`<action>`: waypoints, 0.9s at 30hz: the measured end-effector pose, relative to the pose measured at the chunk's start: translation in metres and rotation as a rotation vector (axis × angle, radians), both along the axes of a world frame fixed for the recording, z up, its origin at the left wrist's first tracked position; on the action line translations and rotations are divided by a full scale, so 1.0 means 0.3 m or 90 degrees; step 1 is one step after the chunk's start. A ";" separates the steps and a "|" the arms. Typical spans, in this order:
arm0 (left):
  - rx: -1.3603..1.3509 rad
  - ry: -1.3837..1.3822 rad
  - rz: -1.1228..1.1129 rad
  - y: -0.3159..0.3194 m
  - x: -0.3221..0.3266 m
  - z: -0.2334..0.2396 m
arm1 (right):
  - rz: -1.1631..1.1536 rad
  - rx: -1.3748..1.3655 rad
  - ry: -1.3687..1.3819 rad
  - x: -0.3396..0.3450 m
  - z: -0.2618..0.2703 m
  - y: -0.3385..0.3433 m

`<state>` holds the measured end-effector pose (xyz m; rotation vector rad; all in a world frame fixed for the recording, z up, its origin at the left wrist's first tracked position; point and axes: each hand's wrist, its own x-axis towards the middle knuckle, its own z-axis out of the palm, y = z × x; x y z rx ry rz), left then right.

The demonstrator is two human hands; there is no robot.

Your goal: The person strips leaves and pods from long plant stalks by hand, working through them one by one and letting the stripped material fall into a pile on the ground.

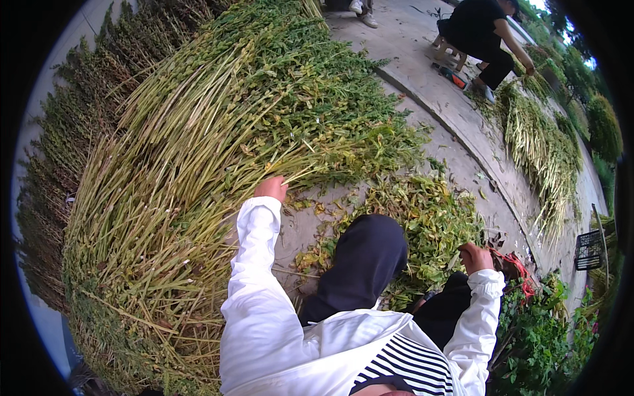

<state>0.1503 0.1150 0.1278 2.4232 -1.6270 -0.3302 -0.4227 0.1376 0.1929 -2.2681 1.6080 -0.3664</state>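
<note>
My left hand (pixel 271 188) is closed around the cut end of a thin green-yellow stalk (pixel 299 174), at the near edge of a large heap of cut leafy stalks (pixel 198 133). The stalk's leafy top points right and merges with the heap. My right hand (pixel 476 257) is curled above a pile of stripped green and yellow leaves (pixel 426 213), beside my dark-trousered knee (pixel 366 252). A pale leaf (pixel 453 260) shows at its fingertips, but whether the fingers pinch it is unclear.
Darker upright stalks (pixel 74 138) lean along a wall at left. A person (pixel 475 34) sits on a low stool by another row of stalks (pixel 535 148); a second person's shoes (pixel 364 15) show at top. Red twine (pixel 517 270), green plants (pixel 535 326) and a black crate (pixel 589 250) are at right.
</note>
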 end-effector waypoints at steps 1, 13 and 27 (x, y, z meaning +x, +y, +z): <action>-0.004 -0.021 -0.001 -0.008 -0.003 0.065 | -0.004 0.009 -0.003 0.009 0.007 0.002; -0.075 -0.065 -0.191 -0.140 -0.047 0.704 | 0.018 -0.004 -0.025 -0.029 -0.006 0.022; -0.436 0.748 -0.216 -0.148 -0.255 0.818 | -0.026 0.015 -0.207 0.000 0.112 0.021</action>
